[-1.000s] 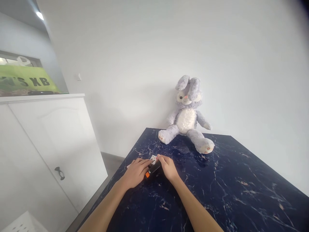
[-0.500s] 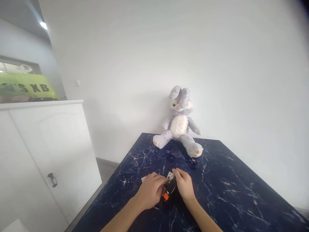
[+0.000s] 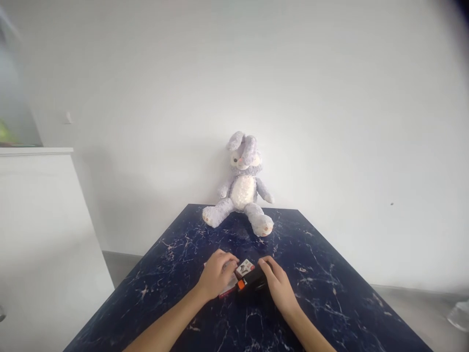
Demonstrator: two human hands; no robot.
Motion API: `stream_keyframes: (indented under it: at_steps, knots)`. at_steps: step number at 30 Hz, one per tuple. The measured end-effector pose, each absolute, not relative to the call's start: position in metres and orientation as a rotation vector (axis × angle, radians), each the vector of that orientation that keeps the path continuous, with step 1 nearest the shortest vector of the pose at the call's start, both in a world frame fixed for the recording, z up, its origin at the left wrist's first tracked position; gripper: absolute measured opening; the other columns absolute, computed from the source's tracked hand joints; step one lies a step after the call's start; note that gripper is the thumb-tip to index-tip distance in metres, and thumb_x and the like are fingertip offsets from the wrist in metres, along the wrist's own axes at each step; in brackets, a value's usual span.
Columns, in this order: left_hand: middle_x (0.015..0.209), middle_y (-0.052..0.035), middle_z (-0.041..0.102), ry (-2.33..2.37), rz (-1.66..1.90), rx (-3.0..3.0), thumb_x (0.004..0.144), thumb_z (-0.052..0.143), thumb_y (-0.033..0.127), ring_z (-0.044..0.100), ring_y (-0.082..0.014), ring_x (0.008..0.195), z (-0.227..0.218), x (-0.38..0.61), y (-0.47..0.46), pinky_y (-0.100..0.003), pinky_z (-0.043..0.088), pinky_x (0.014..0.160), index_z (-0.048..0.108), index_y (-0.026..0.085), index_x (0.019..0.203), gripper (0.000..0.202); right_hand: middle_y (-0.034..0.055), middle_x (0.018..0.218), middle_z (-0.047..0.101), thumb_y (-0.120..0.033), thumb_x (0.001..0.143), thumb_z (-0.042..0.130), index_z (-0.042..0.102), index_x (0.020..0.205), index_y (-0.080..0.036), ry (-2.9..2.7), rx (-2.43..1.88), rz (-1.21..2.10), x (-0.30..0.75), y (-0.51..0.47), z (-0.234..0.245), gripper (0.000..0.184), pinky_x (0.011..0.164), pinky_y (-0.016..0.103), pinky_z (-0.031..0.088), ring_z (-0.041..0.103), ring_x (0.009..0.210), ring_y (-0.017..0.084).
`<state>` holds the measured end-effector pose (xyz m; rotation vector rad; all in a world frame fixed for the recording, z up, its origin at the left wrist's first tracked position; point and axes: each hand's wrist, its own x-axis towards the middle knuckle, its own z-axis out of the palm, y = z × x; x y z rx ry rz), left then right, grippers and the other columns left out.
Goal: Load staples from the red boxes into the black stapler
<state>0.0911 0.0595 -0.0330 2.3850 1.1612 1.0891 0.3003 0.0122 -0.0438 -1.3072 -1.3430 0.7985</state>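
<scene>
Both my hands rest on a dark blue marbled table (image 3: pixel 330 293). My left hand (image 3: pixel 215 274) lies curled over a stack of playing cards (image 3: pixel 244 268) with white faces and a red edge. My right hand (image 3: pixel 276 283) is closed on a small black device with an orange end (image 3: pixel 250 280), which lies against the cards. The two hands sit close together, a little apart.
A grey and white plush rabbit (image 3: pixel 241 188) sits at the table's far edge against the white wall. A white cabinet (image 3: pixel 40 230) stands to the left of the table. Grey floor shows at both sides.
The view has swung to the right, so the cabinet and the green sign slid off to the left. My hands stay on the cards and the black device, and a card face now shows between them.
</scene>
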Motion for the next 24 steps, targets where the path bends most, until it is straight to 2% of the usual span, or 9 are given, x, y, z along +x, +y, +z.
stream_keyframes:
  at_steps: [4,7,10,15,17,20,22,24]
  knots:
    - [0.117,-0.008,0.062,1.144,1.223,2.516,0.098,0.038,0.022,0.056,-0.0244,0.107,-0.027,0.092,0.04,-0.042,0.042,0.093,0.065,0.022,0.104,0.028,-0.0019,0.076,0.061,-0.052,0.095,0.043,0.061,0.081,-0.022,-1.364,-1.275,0.827,0.305,0.016,-0.043,0.037,0.07,0.025,0.039,0.054,0.075,0.018]
    - [0.113,-0.008,0.063,0.927,1.057,2.622,0.093,0.047,0.024,0.056,-0.0245,0.103,-0.024,0.096,0.026,-0.042,0.043,0.09,0.06,0.022,0.112,0.022,-0.0007,0.081,0.063,-0.053,0.095,0.041,0.062,0.084,-0.022,-1.383,-1.242,0.882,0.313,0.023,-0.043,0.039,0.076,0.027,0.041,0.055,0.08,0.019]
    - [0.109,-0.0064,0.065,0.88,0.987,2.683,0.086,0.059,0.022,0.057,-0.0248,0.099,-0.027,0.1,0.024,-0.044,0.042,0.093,0.056,0.023,0.119,0.033,0.0008,0.084,0.065,-0.054,0.095,0.039,0.064,0.087,-0.021,-1.392,-1.219,0.95,0.319,0.028,-0.043,0.042,0.081,0.03,0.042,0.058,0.084,0.021]
    - [0.108,-0.0048,0.067,1.044,0.995,2.68,0.088,0.061,0.019,0.058,-0.0253,0.101,-0.04,0.1,0.041,-0.045,0.044,0.091,0.057,0.025,0.116,0.029,0.0008,0.093,0.068,-0.048,0.094,0.045,0.065,0.098,-0.023,-1.396,-1.211,0.993,0.321,0.026,-0.038,0.031,0.084,0.03,0.044,0.06,0.09,0.021]
    - [0.109,-0.0044,0.068,1.092,1.003,2.663,0.09,0.061,0.02,0.059,-0.0254,0.103,-0.043,0.096,0.049,-0.045,0.045,0.091,0.058,0.025,0.115,0.026,0.0012,0.1,0.069,-0.04,0.091,0.051,0.063,0.106,-0.024,-1.435,-1.2,1.02,0.325,0.025,-0.035,0.025,0.086,0.03,0.045,0.061,0.095,0.022]
    - [0.11,-0.0028,0.068,1.052,0.947,2.674,0.092,0.061,0.023,0.06,-0.0238,0.104,-0.045,0.09,0.056,-0.042,0.047,0.092,0.058,0.027,0.117,0.025,0.0011,0.1,0.07,-0.027,0.079,0.061,0.06,0.115,-0.024,-1.66,-1.182,1.094,0.334,0.028,-0.03,0.036,0.077,0.029,0.048,0.063,0.087,0.021]
    - [0.111,-0.0022,0.068,1.031,0.928,2.674,0.094,0.06,0.025,0.06,-0.0228,0.104,-0.045,0.087,0.058,-0.041,0.048,0.093,0.058,0.029,0.118,0.025,0.0007,0.096,0.071,-0.022,0.073,0.063,0.061,0.115,-0.024,-1.798,-1.192,1.095,0.339,0.03,-0.029,0.041,0.073,0.029,0.048,0.063,0.081,0.02]
    - [0.111,-0.0028,0.068,1.051,0.944,2.662,0.093,0.059,0.026,0.06,-0.0235,0.105,-0.045,0.087,0.058,-0.042,0.048,0.093,0.059,0.029,0.118,0.025,0.001,0.095,0.071,-0.022,0.073,0.062,0.064,0.109,-0.023,-1.831,-1.236,1.003,0.342,0.033,-0.03,0.035,0.073,0.029,0.049,0.064,0.081,0.02]
